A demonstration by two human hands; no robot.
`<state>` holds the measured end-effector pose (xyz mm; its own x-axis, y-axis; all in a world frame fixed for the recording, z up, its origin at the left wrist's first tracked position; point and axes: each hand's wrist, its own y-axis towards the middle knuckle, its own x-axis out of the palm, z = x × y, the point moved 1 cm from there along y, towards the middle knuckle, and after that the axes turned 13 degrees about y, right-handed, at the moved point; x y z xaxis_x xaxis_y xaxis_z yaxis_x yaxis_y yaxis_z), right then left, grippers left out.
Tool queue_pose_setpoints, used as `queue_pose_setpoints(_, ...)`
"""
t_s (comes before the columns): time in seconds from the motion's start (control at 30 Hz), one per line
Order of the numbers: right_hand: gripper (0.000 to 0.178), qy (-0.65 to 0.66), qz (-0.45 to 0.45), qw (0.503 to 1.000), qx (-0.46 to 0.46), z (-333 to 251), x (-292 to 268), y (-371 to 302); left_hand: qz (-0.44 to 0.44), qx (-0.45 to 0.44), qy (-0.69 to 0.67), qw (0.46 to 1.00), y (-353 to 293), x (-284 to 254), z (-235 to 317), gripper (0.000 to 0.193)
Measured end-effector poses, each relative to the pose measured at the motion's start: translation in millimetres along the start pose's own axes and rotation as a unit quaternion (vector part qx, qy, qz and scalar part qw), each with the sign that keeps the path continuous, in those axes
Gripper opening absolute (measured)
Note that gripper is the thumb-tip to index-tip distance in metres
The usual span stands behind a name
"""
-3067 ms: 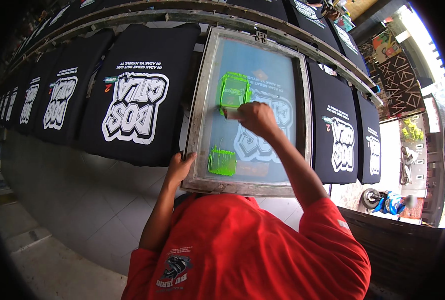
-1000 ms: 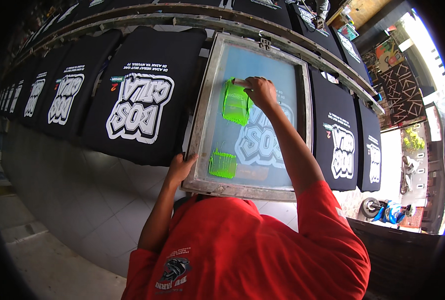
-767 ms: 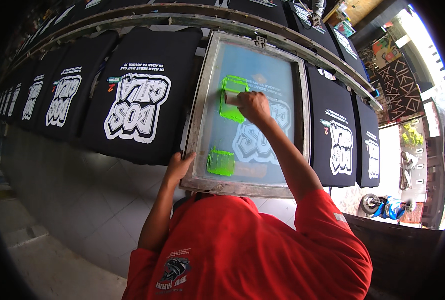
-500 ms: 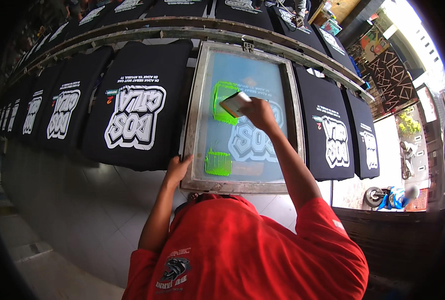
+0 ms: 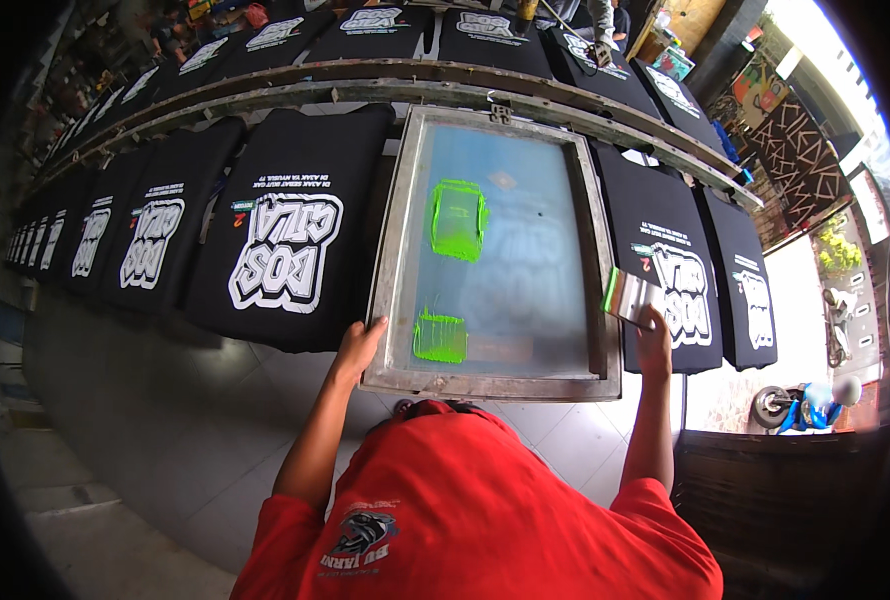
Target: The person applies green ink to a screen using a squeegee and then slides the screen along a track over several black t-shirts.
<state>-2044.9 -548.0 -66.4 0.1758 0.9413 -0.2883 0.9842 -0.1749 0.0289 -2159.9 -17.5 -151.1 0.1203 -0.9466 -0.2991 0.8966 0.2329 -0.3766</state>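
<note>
A screen printing frame [image 5: 392, 300] with bluish mesh lies before me, joined to the rail by a hinge clamp at its far end. Two patches of bright green ink [image 5: 458, 222] sit on the left part of the mesh. My left hand [image 5: 359, 350] grips the frame's near left corner, thumb on top. Just off the frame's right side, my right hand [image 5: 653, 335] holds a squeegee [image 5: 630, 296] with green ink along its edge. A white print beneath shows only as a faint blur through the mesh.
Black shirts with white prints [image 5: 287, 230] lie in a row on both sides of the frame. Beyond the metal rail [image 5: 265, 88] runs a second row of shirts [image 5: 365, 40], with another person's arm [image 5: 602, 30] at its far side. A blue motorbike [image 5: 810, 405] stands outside at right.
My right hand has moved the squeegee from the upper green patch to beyond the frame's right side. The print under the mesh has become blurred. My left hand stays on the frame.
</note>
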Motion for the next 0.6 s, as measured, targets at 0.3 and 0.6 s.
queue_pose_setpoints(0.3, 0.025, 0.504, -0.02, 0.846, 0.17, 50, -3, -10, 0.068, 0.075, 0.154, 0.983, -23, -39, 23, 0.048)
queue_pose_setpoints(0.6, 0.034, 0.531, -0.073, 0.833, 0.134, -26, 151, -88, 0.081, 0.123, 0.083, 0.986, -29, -183, -43, 0.04)
